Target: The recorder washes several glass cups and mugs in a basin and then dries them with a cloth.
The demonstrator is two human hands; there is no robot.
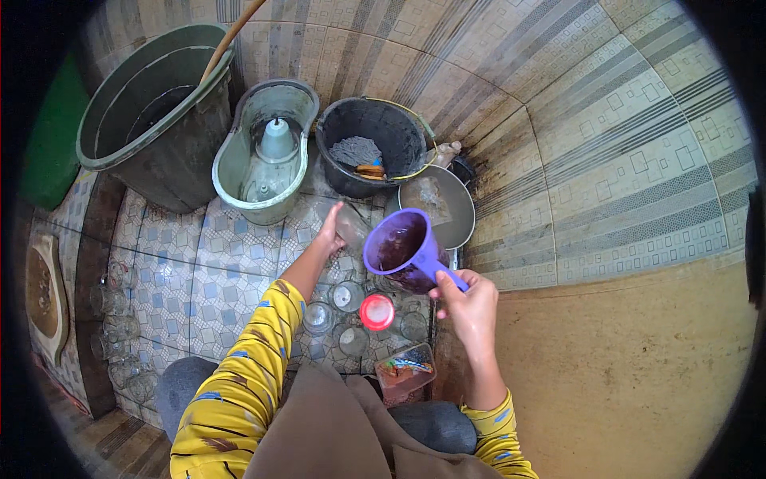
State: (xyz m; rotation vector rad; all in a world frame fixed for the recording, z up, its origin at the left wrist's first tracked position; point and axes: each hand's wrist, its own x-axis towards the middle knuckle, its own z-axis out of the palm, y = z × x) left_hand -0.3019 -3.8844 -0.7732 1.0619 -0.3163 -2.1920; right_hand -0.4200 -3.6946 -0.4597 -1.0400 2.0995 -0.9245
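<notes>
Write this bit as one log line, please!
left hand: holding clear glass | right hand: gripping purple dipper by handle | tiled floor: more glasses, black bucket

Noted: plain purple dipper [397,246]; yellow sleeve [231,407], black-lined, at 7 o'clock; blue-grey mosaic floor [163,231] at 9 o'clock; beige wall [606,144], grey-striped, at 2 o'clock.
</notes>
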